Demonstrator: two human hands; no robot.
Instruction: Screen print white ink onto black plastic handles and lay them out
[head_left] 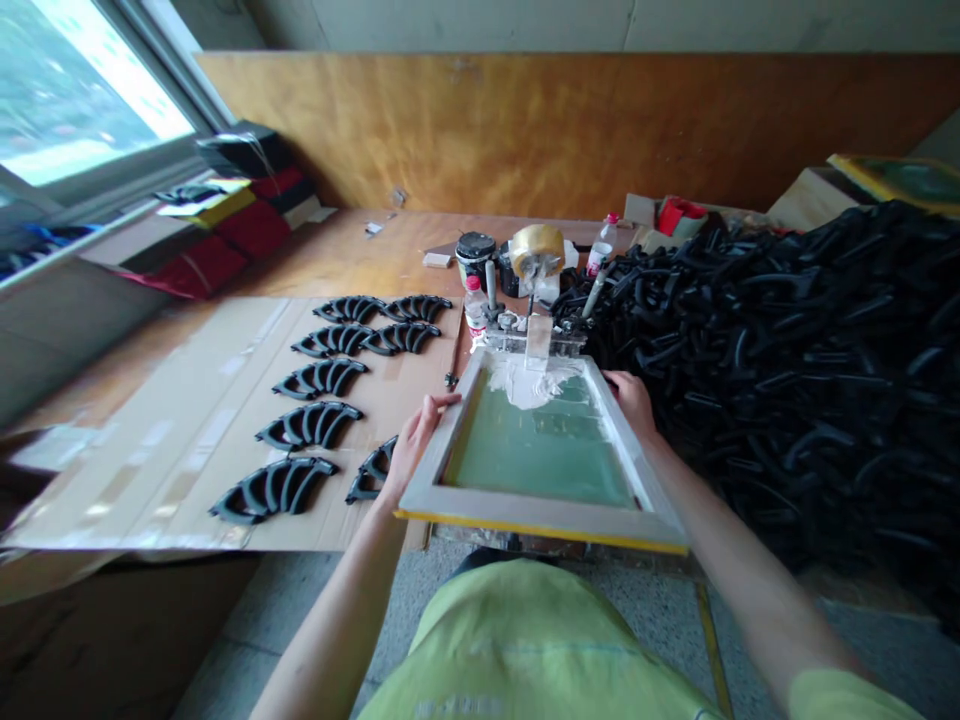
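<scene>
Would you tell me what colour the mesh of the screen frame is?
The mesh in the screen frame is green; head view shows it.

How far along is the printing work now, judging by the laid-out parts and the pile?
Looks done: several curved black parts lie in rows on the cardboard; any print on them is too small to see. In hand: left hand and right hand grip the screen frame by its sides, white ink pooled at its far end. Left: a large pile of like parts on the right.
</scene>
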